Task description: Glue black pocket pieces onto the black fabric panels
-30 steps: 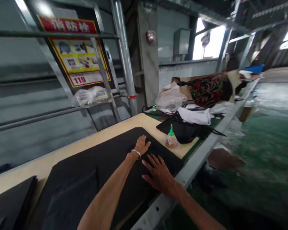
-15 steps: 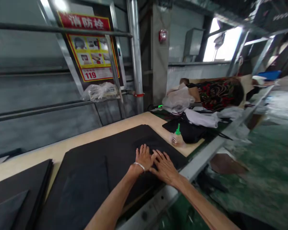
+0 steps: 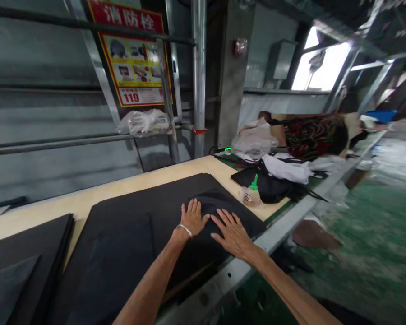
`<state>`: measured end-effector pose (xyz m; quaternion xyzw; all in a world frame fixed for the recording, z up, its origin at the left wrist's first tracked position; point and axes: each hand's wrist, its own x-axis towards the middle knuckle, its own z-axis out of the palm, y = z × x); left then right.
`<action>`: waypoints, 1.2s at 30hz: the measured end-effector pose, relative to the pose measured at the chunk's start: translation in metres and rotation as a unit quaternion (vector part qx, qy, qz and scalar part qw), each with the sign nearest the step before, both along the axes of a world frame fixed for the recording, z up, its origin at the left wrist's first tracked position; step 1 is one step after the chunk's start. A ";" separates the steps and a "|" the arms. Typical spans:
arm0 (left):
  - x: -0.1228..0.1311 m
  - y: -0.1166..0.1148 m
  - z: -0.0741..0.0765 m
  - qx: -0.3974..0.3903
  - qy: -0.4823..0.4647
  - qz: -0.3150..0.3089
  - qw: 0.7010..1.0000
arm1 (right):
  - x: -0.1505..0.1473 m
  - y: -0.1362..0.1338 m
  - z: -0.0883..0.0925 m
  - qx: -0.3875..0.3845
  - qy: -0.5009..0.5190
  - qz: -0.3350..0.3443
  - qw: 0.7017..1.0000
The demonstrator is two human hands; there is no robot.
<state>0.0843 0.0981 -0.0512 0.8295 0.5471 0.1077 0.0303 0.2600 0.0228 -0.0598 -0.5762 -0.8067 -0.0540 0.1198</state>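
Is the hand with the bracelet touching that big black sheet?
Touching. The head view shows the left hand lying flat, palm down, on the black sheet, with no gap beneath it.

At upper left of the frame there is a fire safety poster, and its red band carries the Chinese characters 消防栓, meaning "fire hydrant". Near its bottom edge stands the number 119 in red. The label on the squeeze bottle is too small to read.

Matt black fabric sheet on smooth pale wooden tabletop
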 end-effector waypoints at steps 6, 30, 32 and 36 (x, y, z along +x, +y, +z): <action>0.003 0.000 -0.003 -0.005 0.014 0.027 1.000 | 0.009 0.005 0.012 -0.073 0.092 -0.001 0.993; 0.001 -0.001 -0.009 0.027 0.010 0.019 0.999 | 0.011 0.131 0.013 -0.130 0.025 -0.151 0.980; 0.001 -0.001 -0.008 0.027 -0.009 0.023 0.999 | 0.011 0.134 0.016 -0.113 0.026 -0.174 0.978; 0.000 -0.001 -0.005 0.035 -0.038 0.028 0.998 | 0.013 0.129 0.023 -0.054 0.029 -0.234 0.970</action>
